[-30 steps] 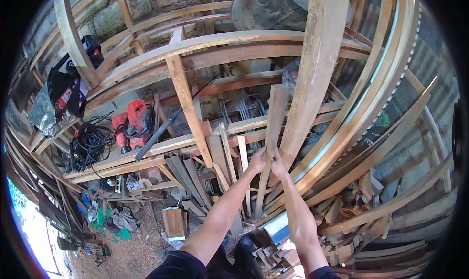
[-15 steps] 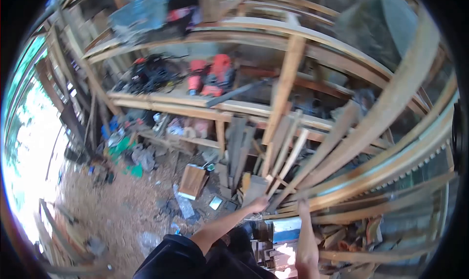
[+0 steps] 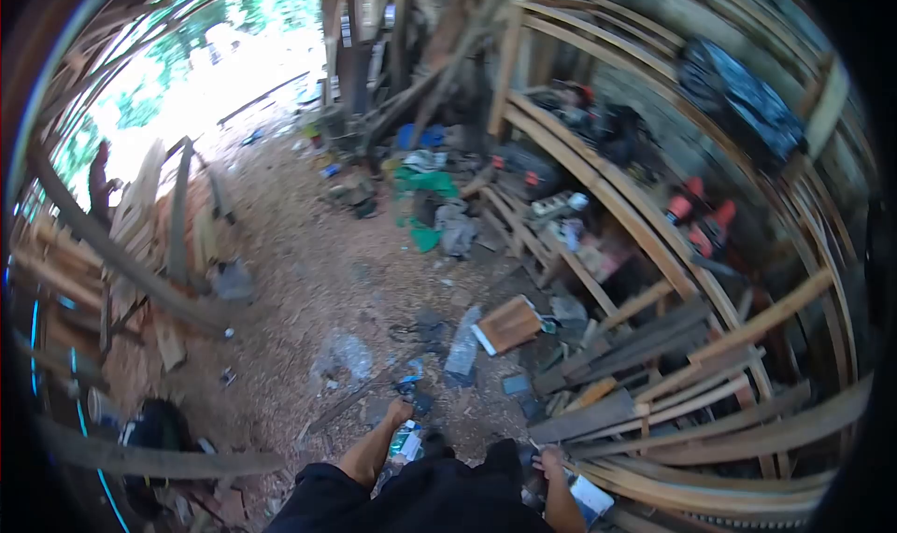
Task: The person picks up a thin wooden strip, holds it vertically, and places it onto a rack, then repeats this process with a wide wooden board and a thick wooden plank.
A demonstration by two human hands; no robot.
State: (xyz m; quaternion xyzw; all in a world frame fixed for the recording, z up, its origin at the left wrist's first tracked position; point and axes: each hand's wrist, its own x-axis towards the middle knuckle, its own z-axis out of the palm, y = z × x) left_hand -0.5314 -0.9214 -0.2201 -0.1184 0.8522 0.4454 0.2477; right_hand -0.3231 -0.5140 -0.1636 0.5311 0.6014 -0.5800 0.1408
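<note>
Your hands have dropped from the upright plank. Left hand (image 3: 400,410) hangs above littered ground (image 3: 308,281). Leaning planks (image 3: 654,412) lie just beyond right hand (image 3: 548,459) fingers. Finger closure cannot be told.

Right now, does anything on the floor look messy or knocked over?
Yes. A small wooden box lies askew on the dirt, and what looks like a clear plastic bottle lies beside it. Cloths are strewn further back. Loose planks are heaped crookedly by the right hand.
</note>
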